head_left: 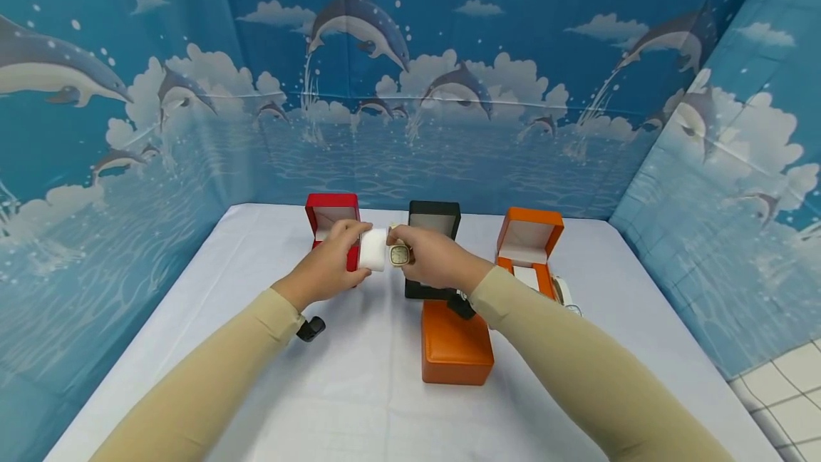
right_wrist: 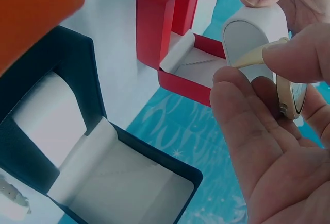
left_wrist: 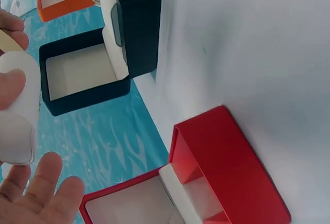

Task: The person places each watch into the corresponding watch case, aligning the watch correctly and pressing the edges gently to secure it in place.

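My left hand (head_left: 327, 266) pinches a white watch cushion (head_left: 373, 249) by its ends, thumb on one side and fingers on the other. Close beside it, my right hand (head_left: 432, 255) holds a gold-coloured wristwatch (head_left: 399, 255) between thumb and fingers. In the right wrist view the watch band (right_wrist: 252, 56) overlaps the flat end of the cushion (right_wrist: 258, 20). Behind the left hand stands an open red watch box (head_left: 331, 199), its cushion space vacant in the right wrist view. An open black watch box (head_left: 435, 207) with a white cushion (right_wrist: 54, 118) inside sits behind the right hand.
An open orange watch box (head_left: 529, 218) with a white cushion stands at the right, a white-strapped watch (head_left: 563, 292) beside it. Nearer me is a closed orange-brown box (head_left: 457, 348). A dolphin-print curtain (head_left: 410, 148) borders the white-covered table (head_left: 359, 405).
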